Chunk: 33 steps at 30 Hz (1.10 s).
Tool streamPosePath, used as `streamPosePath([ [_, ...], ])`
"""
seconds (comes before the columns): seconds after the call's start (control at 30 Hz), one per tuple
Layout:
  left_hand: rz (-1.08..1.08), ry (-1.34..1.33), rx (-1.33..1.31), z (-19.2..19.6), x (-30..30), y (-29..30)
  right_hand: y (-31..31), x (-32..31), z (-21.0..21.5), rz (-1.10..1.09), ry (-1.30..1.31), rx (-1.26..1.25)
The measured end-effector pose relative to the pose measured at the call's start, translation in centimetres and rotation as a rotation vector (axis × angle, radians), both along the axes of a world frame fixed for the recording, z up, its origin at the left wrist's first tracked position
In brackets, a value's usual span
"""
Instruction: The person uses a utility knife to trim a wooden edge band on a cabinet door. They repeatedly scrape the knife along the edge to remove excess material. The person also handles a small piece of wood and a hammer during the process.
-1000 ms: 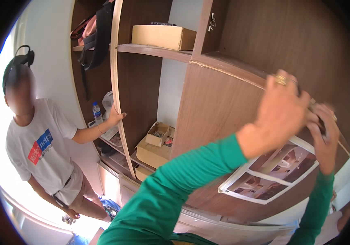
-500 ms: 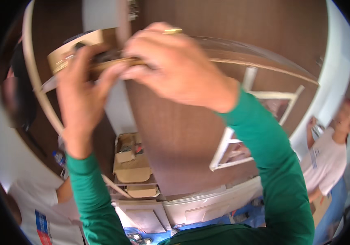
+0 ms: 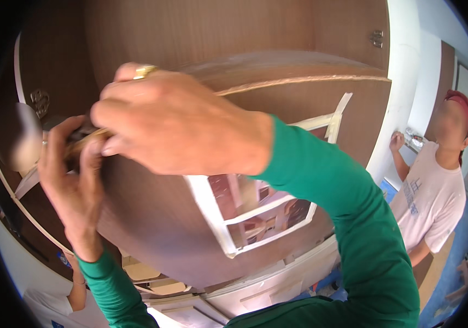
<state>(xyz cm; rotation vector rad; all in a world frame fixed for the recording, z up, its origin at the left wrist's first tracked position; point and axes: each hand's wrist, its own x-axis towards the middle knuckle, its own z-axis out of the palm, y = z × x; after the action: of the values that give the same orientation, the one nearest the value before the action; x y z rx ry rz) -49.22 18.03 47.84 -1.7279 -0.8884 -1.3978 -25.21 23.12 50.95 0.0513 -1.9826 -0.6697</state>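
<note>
At the left, both my hands are raised to the brown wooden cabinet. My left hand (image 3: 72,183) has its thumb and fingers curled about a thin, light-brown wooden edge (image 3: 96,134). Close against it on the right, my right hand (image 3: 176,120) is closed, knuckles up, with a gold ring on one finger. Its fingertips meet at that same edge, and what they pinch is hidden behind the hand. The edge appears in line with the front edge of a brown shelf (image 3: 305,80), though my right hand covers the part between.
Below the shelf, a brown panel carries a white-bordered frame (image 3: 267,210) with reddish glossy panes. Metal hinges (image 3: 376,38) sit on the cabinet walls. At the right stands a person (image 3: 428,191) in a pale shirt; another person (image 3: 53,306) is at the lower left. Cardboard boxes (image 3: 141,270) lie below.
My view has swung left and moved closer to the panel, so the hands now appear farther left. The cardboard box behind the hands is no longer visible. Both hands keep a similar grip.
</note>
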Motion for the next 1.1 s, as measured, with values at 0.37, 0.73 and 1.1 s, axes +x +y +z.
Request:
streamPosePath([
  [0.37, -0.154, -0.029, 0.203, 0.2, 31.0, 4.0, -2.0, 32.9, -1.3, -0.467, 0.066, -0.401],
  [0.73, -0.162, -0.005, 0.197, 0.2, 12.6, 2.2, -4.2, 14.6, -1.5, -0.423, 0.012, -0.436],
  [1.1, -0.05, 0.081, -0.108, 1.2, -14.1, -1.8, -2.9, -12.1, -1.2, -0.094, -0.01, -0.17],
])
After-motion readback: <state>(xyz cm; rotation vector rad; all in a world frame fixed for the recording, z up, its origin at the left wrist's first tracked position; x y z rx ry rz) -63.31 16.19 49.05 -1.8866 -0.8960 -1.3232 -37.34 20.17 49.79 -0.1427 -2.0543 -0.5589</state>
